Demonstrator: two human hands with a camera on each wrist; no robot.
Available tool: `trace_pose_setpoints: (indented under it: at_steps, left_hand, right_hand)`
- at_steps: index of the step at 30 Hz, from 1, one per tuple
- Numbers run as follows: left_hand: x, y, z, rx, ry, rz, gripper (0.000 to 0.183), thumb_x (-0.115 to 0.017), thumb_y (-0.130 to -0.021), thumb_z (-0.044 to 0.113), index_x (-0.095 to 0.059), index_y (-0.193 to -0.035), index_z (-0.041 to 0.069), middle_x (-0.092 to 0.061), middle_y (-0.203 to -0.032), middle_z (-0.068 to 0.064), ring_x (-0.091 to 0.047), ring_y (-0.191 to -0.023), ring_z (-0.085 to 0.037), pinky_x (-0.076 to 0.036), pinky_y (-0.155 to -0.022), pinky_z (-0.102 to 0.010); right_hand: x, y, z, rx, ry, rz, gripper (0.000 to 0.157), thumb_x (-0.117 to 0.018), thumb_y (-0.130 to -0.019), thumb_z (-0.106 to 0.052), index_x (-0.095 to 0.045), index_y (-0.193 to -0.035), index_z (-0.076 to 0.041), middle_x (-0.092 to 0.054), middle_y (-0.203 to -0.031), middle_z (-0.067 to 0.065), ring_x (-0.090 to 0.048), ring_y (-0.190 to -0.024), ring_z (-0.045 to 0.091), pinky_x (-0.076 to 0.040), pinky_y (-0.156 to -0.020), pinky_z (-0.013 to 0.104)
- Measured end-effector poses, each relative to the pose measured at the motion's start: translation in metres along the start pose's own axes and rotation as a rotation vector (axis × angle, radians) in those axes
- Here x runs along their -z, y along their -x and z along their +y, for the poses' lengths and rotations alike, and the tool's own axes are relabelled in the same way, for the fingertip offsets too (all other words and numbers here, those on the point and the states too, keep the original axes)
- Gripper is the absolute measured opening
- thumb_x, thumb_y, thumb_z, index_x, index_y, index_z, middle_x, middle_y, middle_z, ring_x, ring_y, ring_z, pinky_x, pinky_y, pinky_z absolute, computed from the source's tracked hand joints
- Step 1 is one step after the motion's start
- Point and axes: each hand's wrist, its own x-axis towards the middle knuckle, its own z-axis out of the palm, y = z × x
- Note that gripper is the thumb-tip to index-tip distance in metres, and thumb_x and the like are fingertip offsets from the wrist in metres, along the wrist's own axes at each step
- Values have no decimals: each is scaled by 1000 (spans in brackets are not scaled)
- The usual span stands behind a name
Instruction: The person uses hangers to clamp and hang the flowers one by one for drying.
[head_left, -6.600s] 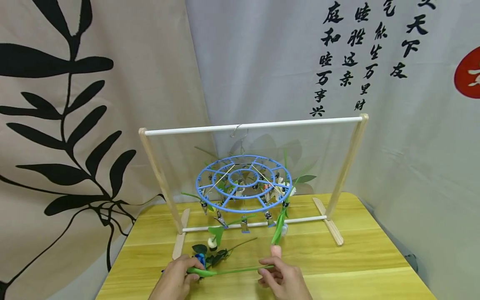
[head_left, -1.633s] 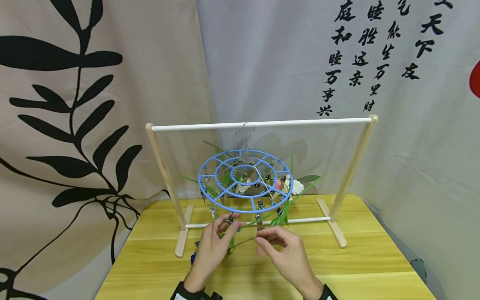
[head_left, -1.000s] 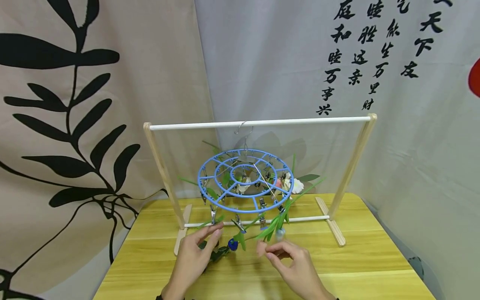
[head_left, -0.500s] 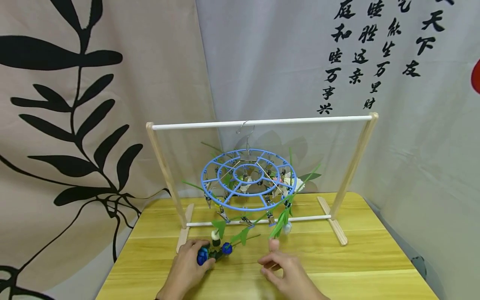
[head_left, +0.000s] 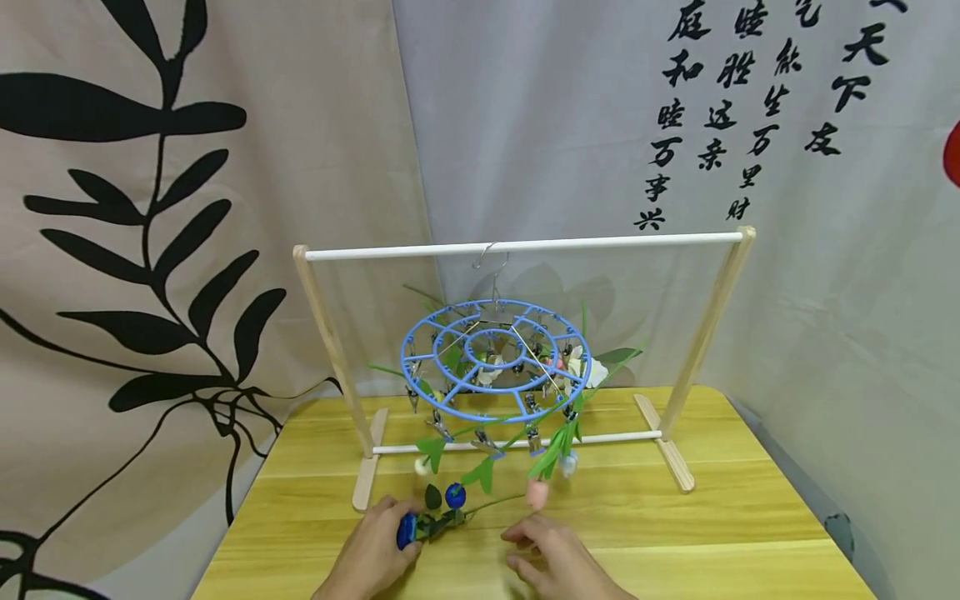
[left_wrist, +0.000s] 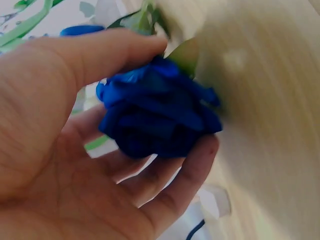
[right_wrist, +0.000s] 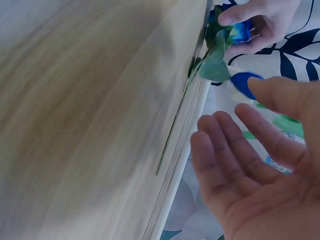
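My left hand holds a blue rose by its head, thumb on one side and fingers curled beneath. The rose's thin stem and dark leaves stretch right across the table, low over the wood. My right hand holds nothing; its fingers are loosely bent near the stem's far end. Above both hands hangs a blue round clip hanger with metal clips and several artificial flowers. A small blue bloom and green leaves appear to hang from its front side.
A wooden stand with a white top rod carries the hanger. A pink bloom hangs just beyond my right hand, and a pale blue one behind it. The yellow wooden table meets a printed curtain.
Both hands were up at the front clips with a green stem, then came down. My left hand moved to the blue rose and took hold of it. My right hand drew back slightly toward me.
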Motion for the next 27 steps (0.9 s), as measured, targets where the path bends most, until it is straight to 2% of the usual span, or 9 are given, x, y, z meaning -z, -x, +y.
trace_pose_setpoints:
  at_steps: [7,12,17,23,27]
  left_hand:
    - [19,14,2,-11,61,-192,40,-100,-91,14,-84,-128,12,-74,-119,-10,-71,-104,-27,-67,-90,-62]
    - [30,21,2,-76,120,-295,35,-97,-94,14,-83,-127,14,-74,-120,-10,-67,-99,-24,-65,-81,-49]
    - [33,25,3,-112,158,-353,35,-94,-97,15,-83,-130,14,-73,-123,-9,-65,-98,-21,-63,-80,-42]
    - [30,25,1,-124,168,-368,34,-94,-97,16,-83,-130,17,-74,-127,-7,-66,-104,-22,-63,-86,-42]
    - [28,23,-2,-130,199,-387,34,-93,-99,17,-83,-131,17,-75,-130,-8,-67,-107,-20,-62,-89,-38]
  right_hand:
    - [-5,-1,-1,88,86,101,28,-89,-104,-9,-80,-130,-6,-83,-128,5,-83,-113,19,-72,-94,32]
    - [-6,1,-1,163,144,169,32,-91,-101,-5,-80,-130,-5,-85,-130,6,-84,-116,24,-73,-96,35]
    - [-4,6,2,113,122,95,29,-90,-103,-11,-81,-131,-5,-87,-129,8,-85,-117,24,-73,-97,35]
    - [0,11,7,-40,52,-50,16,-90,-104,-16,-87,-119,-12,-88,-116,0,-81,-104,5,-69,-88,24]
    - [1,13,14,-82,59,-104,9,-92,-103,-17,-89,-111,-15,-87,-107,-5,-74,-94,-4,-65,-81,21]
